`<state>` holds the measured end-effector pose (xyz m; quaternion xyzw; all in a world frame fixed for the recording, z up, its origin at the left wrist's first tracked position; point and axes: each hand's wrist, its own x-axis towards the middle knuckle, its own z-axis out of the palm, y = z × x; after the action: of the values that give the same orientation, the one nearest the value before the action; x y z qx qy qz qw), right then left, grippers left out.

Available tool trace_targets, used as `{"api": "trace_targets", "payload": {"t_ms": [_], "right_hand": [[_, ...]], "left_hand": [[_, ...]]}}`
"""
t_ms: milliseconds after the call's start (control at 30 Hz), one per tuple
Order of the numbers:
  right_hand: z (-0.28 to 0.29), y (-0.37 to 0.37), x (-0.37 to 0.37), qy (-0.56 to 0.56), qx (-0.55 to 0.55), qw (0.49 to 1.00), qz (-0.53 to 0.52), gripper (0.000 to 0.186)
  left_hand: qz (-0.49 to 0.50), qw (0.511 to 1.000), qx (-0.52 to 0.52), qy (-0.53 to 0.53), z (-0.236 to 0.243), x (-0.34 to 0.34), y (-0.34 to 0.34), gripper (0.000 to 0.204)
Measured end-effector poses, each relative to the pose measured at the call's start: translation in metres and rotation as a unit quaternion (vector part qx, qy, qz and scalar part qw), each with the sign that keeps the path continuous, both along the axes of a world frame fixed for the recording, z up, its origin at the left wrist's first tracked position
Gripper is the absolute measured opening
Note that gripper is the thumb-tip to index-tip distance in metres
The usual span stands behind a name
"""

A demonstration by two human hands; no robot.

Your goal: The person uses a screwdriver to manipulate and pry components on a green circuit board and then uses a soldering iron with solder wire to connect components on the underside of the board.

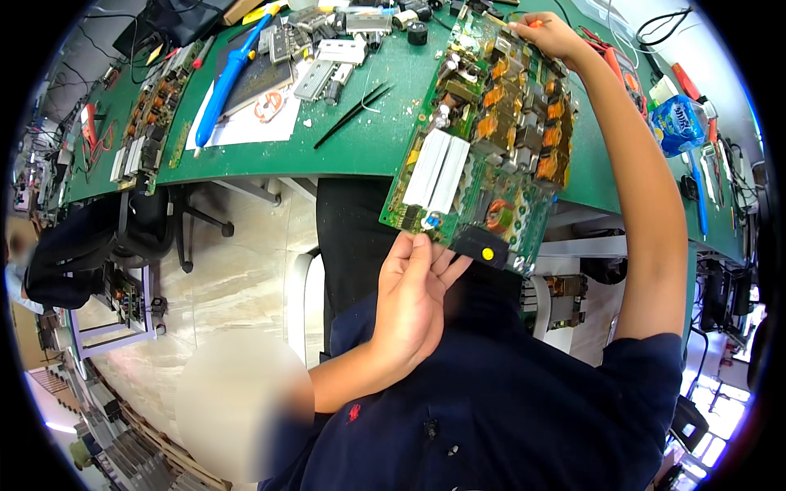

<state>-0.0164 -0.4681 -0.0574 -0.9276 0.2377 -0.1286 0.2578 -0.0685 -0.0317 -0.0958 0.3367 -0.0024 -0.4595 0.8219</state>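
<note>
A large green circuit board (508, 192) with white heatsinks, amber-wrapped components and a copper coil is held tilted over the bench's front edge. My left hand (415, 295) grips its near end from below, thumb on the lower edge beside a small blue part. My right hand (542, 37) is closed at the board's far end, by its top right corner, arm stretched along the right side; a small orange item shows at the fingers. Black tweezers (344, 123) lie left of the board.
The green bench (246, 164) carries another long board (151, 123), a blue tool (225, 86), loose metal parts (323, 74) on paper, red meters and a blue packet (678, 123). A wheeled chair (196, 229) and a seated person (65, 254) are at left.
</note>
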Motion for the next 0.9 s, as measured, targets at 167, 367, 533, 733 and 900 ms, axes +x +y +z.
{"api": "trace_targets", "payload": {"t_ms": [167,367,533,733,900], "right_hand": [[-0.011,0.018,0.018,0.000,0.065,0.997,-0.047,0.028],[-0.007,0.016,0.008,-0.058,0.137,0.989,0.003,0.028],[0.023,0.080,-0.013,-0.114,0.146,0.982,0.034,0.025],[0.050,0.124,-0.121,-0.056,0.102,0.993,-0.010,0.051],[0.045,0.190,-0.199,-0.231,0.106,0.966,-0.050,0.092]], "left_hand": [[-0.004,1.000,0.014,0.007,-0.004,-0.001,0.000,0.022],[-0.007,1.000,0.000,-0.002,-0.017,-0.004,0.001,0.023],[0.006,0.999,-0.027,0.024,-0.022,-0.011,-0.006,0.023],[-0.015,0.998,-0.050,0.038,-0.026,-0.026,-0.030,0.024],[-0.097,0.995,-0.023,-0.028,-0.042,-0.025,-0.044,0.032]]}}
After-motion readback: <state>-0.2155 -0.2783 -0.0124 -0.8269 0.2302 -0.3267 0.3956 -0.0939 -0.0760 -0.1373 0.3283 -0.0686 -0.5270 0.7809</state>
